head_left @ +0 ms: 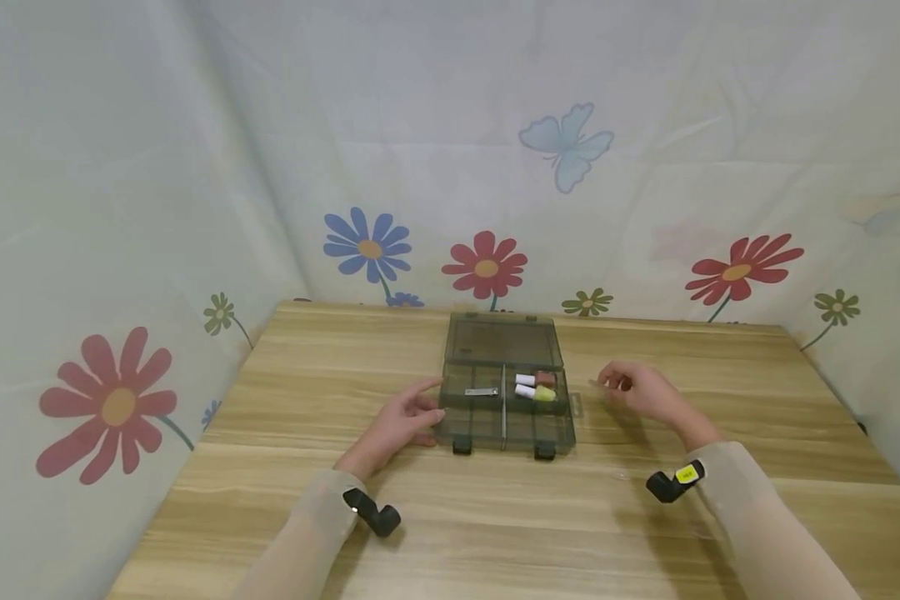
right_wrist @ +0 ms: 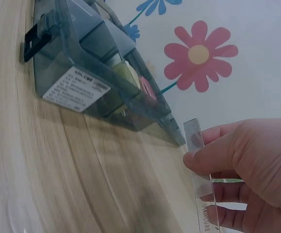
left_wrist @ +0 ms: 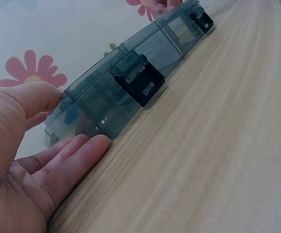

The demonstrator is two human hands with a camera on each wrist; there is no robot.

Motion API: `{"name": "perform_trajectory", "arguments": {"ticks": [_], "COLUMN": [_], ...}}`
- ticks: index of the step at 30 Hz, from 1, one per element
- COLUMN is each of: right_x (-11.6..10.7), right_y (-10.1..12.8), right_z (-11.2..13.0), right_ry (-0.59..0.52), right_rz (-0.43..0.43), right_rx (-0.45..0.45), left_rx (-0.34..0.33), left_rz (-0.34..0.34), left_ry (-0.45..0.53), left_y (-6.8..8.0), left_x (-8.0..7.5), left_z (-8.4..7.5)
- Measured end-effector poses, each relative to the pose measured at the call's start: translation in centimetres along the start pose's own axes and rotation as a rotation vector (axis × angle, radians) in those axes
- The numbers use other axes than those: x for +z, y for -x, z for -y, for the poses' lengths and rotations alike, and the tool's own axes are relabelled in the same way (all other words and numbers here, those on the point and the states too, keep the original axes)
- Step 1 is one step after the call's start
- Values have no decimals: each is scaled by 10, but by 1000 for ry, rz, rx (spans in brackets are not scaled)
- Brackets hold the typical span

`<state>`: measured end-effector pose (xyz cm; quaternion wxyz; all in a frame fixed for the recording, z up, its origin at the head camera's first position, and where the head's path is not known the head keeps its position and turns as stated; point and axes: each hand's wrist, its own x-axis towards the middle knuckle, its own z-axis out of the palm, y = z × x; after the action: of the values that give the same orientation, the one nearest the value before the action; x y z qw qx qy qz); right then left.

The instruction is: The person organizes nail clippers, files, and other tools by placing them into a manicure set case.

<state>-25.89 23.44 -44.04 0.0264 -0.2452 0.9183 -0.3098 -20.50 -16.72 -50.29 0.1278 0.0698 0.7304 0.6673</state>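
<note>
Compartment box (head_left: pixel 476 429) open on worktop (head_left: pixel 495 517), your left hand (head_left: pixel 403 415) resting relaxed fingers (left_wrist: pixel 79 162) against its side, your right hand (head_left: pixel 645 392) pinching clear strip (right_wrist: pixel 192 130), nail clipper (head_left: pixel 482 392) inside.

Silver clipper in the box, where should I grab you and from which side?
Best from straight above, I think: the walls of the open box get in the way from the sides. Pinch the silver clipper around its middle, on its two long edges, because it's thin and lies flat, its length running left to right.
</note>
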Motion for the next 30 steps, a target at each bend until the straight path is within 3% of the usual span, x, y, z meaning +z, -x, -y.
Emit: {"name": "perform_trajectory", "arguments": {"ticks": [9, 18, 30], "right_x": [-1, 5, 23], "right_y": [-8, -15, -26], "right_z": [24, 49, 75], "right_ry": [35, 17, -30], "right_rz": [-9, -13, -14], "right_rx": [-64, -135, -219], "left_rx": [-9, -14, -6], "left_rz": [11, 46, 40], "left_ry": [15, 18, 21], "left_y": [0, 11, 13], "left_x": [0, 2, 3], "left_z": [-4, -26, -25]}}
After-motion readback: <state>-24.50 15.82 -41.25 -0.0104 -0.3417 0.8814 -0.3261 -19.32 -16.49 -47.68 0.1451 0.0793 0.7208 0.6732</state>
